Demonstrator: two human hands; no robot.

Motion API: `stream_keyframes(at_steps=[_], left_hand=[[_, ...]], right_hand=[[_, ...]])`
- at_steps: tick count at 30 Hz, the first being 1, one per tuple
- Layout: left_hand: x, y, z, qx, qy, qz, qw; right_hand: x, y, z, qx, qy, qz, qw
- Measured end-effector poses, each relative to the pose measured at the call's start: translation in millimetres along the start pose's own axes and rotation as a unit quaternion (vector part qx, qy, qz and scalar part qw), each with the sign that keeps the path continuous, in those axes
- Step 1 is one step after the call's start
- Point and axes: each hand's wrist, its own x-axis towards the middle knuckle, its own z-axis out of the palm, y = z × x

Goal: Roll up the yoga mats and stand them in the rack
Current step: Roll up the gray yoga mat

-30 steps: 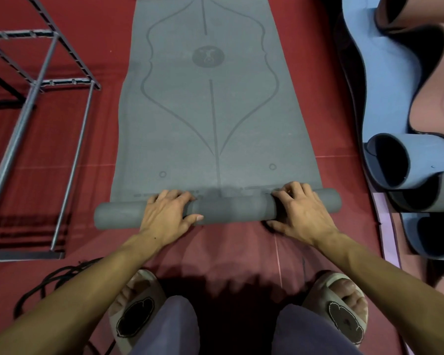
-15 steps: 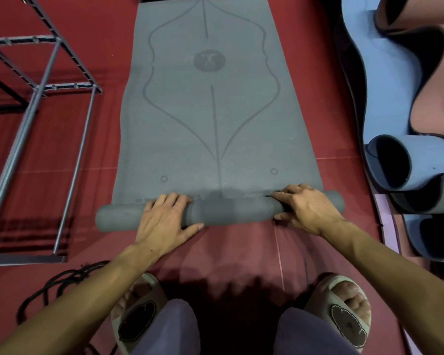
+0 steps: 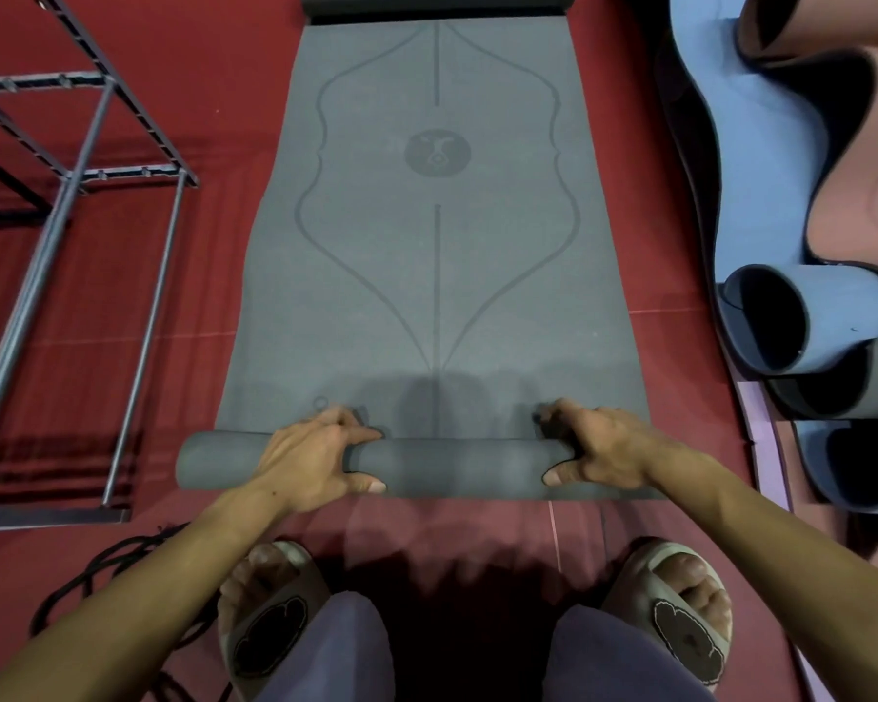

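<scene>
Rolling has barely begun: your left hand [image 3: 320, 461] and right hand [image 3: 601, 453] each wrap the thin roll [image 3: 457, 468] at lower centre, grip closed on it. Most of the grey mat [image 3: 437, 276] lies flat on the floor above. Rack [image 3: 72, 169], upper left, holds nothing; other mats [image 3: 802, 321] wait at right.

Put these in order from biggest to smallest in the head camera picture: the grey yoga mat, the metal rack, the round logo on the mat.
1. Grey yoga mat, largest.
2. Metal rack, partly cut off at the left edge, so its rank is unsure.
3. Round logo, smallest.
</scene>
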Motion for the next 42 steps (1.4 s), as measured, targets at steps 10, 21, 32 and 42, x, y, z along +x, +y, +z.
stream_keyframes(at_steps=[10, 21, 32, 42], left_hand=[[7.5, 0.3, -4.5, 0.003, 0.057, -0.022, 0.998], [13.2, 6.4, -8.0, 0.085, 0.072, -0.054, 0.992], [21.8, 8.6, -15.5, 0.151, 0.162, -0.019, 0.975], [15.7, 7.1, -14.5, 0.174, 0.160, 0.009, 0.972]], right_hand=[[-11.9, -7.7, 9.1, -0.046, 0.121, -0.024, 0.991], [-20.1, -25.8, 27.7, -0.049, 0.203, -0.030, 0.978], [-5.8, -23.5, 8.3, -0.043, 0.180, -0.007, 0.983], [-10.2, -27.6, 14.1, 0.016, 0.203, 0.025, 0.979]])
